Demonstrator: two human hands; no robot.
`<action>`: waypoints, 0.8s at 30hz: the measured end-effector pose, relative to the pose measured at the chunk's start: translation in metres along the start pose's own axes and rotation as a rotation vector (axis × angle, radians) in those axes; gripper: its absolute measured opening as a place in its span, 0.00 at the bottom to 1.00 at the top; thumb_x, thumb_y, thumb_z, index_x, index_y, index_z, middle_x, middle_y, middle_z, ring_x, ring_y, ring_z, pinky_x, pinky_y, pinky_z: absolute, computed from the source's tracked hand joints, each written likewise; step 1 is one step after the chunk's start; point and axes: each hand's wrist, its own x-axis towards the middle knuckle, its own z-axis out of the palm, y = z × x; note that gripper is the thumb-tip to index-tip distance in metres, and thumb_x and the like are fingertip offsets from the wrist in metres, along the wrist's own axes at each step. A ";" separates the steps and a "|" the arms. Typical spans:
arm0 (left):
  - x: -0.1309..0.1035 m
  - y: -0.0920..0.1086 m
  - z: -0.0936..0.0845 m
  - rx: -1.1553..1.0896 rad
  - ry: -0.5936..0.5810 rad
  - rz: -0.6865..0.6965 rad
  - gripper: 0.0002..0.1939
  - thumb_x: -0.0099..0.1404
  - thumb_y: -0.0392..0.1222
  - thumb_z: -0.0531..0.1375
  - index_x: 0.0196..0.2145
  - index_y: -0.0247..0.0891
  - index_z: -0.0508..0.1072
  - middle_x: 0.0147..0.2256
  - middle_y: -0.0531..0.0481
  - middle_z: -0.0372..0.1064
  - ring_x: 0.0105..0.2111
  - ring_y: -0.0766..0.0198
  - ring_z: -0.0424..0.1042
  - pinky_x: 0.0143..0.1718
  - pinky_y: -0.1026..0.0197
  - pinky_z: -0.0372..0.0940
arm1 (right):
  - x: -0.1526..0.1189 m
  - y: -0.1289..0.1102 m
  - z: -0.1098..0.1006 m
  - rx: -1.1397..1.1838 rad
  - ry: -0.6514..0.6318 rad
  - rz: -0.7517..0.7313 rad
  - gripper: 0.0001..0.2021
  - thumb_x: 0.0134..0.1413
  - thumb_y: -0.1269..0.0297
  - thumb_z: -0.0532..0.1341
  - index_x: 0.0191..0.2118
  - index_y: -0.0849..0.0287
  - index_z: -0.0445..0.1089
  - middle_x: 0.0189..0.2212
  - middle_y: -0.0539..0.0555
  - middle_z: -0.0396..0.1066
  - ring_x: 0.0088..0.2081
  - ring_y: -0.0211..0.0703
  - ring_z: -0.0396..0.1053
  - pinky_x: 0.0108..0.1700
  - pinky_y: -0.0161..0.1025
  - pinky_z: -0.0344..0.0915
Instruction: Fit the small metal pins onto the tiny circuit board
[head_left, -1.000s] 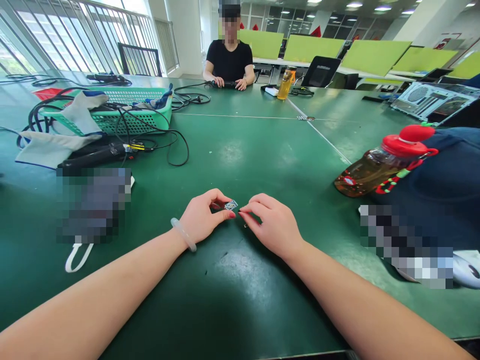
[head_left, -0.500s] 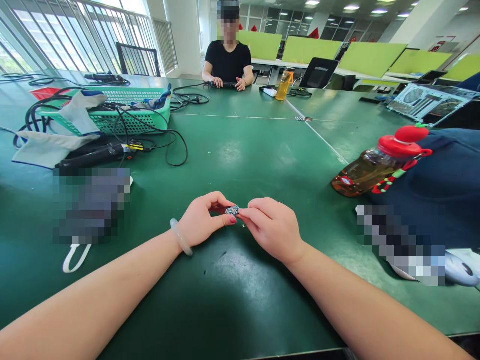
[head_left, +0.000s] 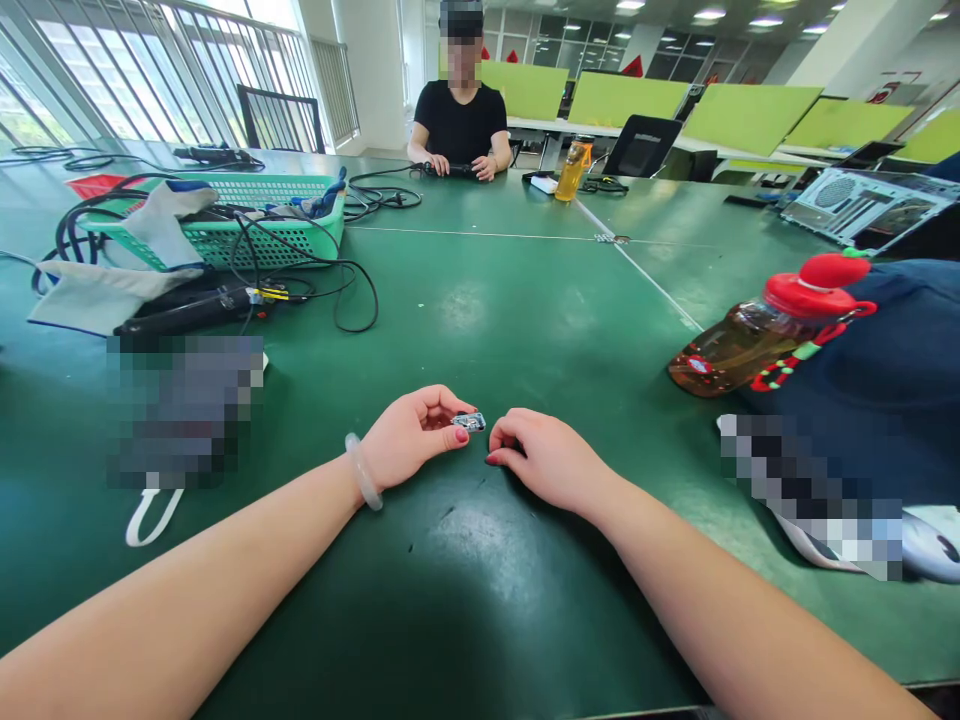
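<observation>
My left hand (head_left: pixel 416 432), with a pale bangle at the wrist, pinches a small flat piece that looks like a circuit board (head_left: pixel 469 422), dark with silvery markings. Its right end sticks out past the thumb and fingertips. Just to the right, apart from the board, my right hand (head_left: pixel 544 458) is low over the table (head_left: pixel 450 330). Its thumb and forefinger are curled together in a pinch; whatever lies between the tips is too small or hidden to make out.
A green basket (head_left: pixel 262 240) with cables and gloves stands far left, near a blurred dark item (head_left: pixel 187 410) with a white loop. A red-capped bottle (head_left: pixel 739 345) leans on dark fabric (head_left: pixel 892 370) at right. Across the table sits a person (head_left: pixel 461 125).
My right hand has come off the board and drawn slightly right and down, fingers curled. The left hand keeps the board, now showing more of its face. The view shifted slightly.
</observation>
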 end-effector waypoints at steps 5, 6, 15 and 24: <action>0.000 -0.003 -0.002 0.058 -0.033 -0.004 0.13 0.51 0.41 0.64 0.33 0.35 0.68 0.34 0.48 0.71 0.33 0.65 0.70 0.40 0.58 0.64 | 0.005 -0.001 0.002 0.023 0.021 0.021 0.05 0.52 0.66 0.59 0.26 0.57 0.69 0.27 0.48 0.65 0.28 0.34 0.61 0.29 0.32 0.55; 0.000 -0.003 -0.002 0.068 -0.038 -0.006 0.13 0.51 0.41 0.64 0.34 0.35 0.68 0.34 0.48 0.71 0.33 0.65 0.70 0.40 0.58 0.64 | 0.006 0.000 0.003 0.025 0.027 0.027 0.05 0.51 0.65 0.59 0.27 0.56 0.69 0.27 0.48 0.65 0.28 0.34 0.61 0.29 0.32 0.55; 0.002 -0.003 0.000 0.112 -0.035 -0.051 0.13 0.51 0.41 0.63 0.35 0.34 0.69 0.32 0.49 0.72 0.32 0.65 0.70 0.39 0.58 0.65 | 0.001 -0.007 0.000 -0.029 0.017 -0.012 0.06 0.52 0.60 0.59 0.30 0.56 0.68 0.27 0.48 0.65 0.28 0.34 0.62 0.29 0.33 0.55; 0.001 -0.002 -0.001 0.130 -0.036 -0.054 0.13 0.51 0.40 0.63 0.35 0.35 0.69 0.32 0.48 0.72 0.33 0.65 0.70 0.40 0.57 0.65 | 0.001 -0.004 -0.003 -0.063 0.006 -0.022 0.03 0.51 0.71 0.58 0.29 0.57 0.66 0.28 0.47 0.66 0.30 0.34 0.63 0.31 0.32 0.56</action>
